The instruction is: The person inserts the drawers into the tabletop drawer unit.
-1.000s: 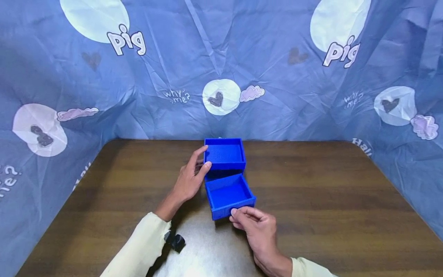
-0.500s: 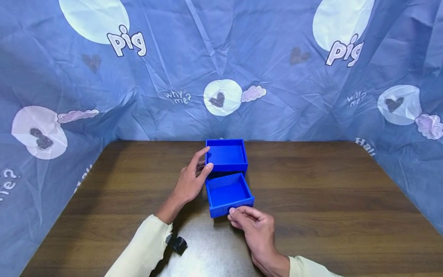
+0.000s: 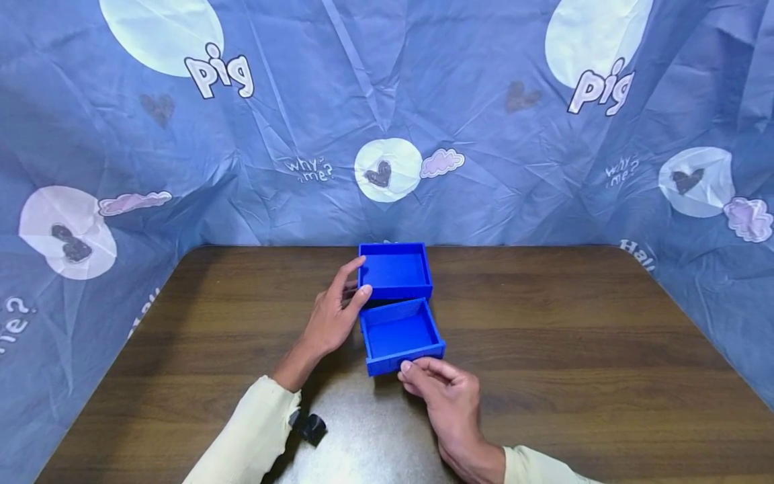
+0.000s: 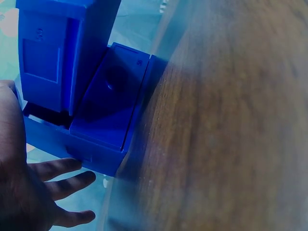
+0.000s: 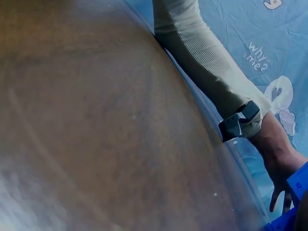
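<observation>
A small blue drawer cabinet (image 3: 400, 293) with a tray-like top stands on the table, past my hands. Its upper drawer (image 3: 387, 366) is pulled far out toward me, sits askew and holds nothing inside. My right hand (image 3: 452, 407) pinches the middle of that drawer's front between thumb and fingers. At the cabinet's left side, my left hand (image 3: 329, 317) touches with the thumb at the front corner and the index fingertip at the top rim. Its other fingers stretch along the side in the left wrist view. There, a lower drawer (image 4: 108, 96) with a round knob sits pushed in.
A brown wood-grain table (image 3: 574, 349) extends around the cabinet on both sides. Behind it hangs a blue printed cloth (image 3: 484, 208), close to the table's back edge. A black wrist camera (image 3: 311, 427) is strapped at the left cuff.
My right hand has slid the drawer a little toward the cabinet, narrowing the gap between them. The left hand keeps its hold at the cabinet's side; the view has shifted slightly.
</observation>
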A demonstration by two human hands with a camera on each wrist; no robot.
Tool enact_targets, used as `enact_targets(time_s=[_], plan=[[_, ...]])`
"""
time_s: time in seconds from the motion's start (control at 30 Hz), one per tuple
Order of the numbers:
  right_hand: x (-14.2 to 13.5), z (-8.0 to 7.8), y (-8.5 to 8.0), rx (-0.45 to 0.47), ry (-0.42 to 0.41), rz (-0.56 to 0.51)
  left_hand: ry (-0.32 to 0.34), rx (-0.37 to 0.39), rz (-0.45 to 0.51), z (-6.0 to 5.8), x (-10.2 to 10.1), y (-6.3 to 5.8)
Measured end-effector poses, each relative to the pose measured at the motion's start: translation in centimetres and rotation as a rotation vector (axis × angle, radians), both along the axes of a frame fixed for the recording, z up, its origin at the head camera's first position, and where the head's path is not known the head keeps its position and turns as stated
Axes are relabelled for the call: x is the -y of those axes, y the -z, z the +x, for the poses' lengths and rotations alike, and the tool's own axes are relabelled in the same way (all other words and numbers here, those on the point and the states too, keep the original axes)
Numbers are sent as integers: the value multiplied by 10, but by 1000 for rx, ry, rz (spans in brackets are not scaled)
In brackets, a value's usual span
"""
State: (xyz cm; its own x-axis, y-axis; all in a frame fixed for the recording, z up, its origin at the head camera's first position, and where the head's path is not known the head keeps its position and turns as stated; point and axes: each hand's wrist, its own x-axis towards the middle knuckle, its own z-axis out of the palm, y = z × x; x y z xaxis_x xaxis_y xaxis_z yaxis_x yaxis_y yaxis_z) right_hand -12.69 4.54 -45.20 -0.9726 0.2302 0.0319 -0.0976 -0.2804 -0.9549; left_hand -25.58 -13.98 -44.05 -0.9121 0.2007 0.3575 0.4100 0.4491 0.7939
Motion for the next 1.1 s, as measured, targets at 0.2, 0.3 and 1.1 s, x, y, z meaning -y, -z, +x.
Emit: enact_targets(time_s=[0.2, 0.3, 1.1], plan=[[1, 0, 1, 11, 0, 7, 3, -14, 3, 1, 1, 1], [1, -1, 2, 15, 4, 4, 6, -19, 8, 1, 1, 2], [10, -15, 0, 39, 66, -24, 12, 3, -9, 0, 0, 0]])
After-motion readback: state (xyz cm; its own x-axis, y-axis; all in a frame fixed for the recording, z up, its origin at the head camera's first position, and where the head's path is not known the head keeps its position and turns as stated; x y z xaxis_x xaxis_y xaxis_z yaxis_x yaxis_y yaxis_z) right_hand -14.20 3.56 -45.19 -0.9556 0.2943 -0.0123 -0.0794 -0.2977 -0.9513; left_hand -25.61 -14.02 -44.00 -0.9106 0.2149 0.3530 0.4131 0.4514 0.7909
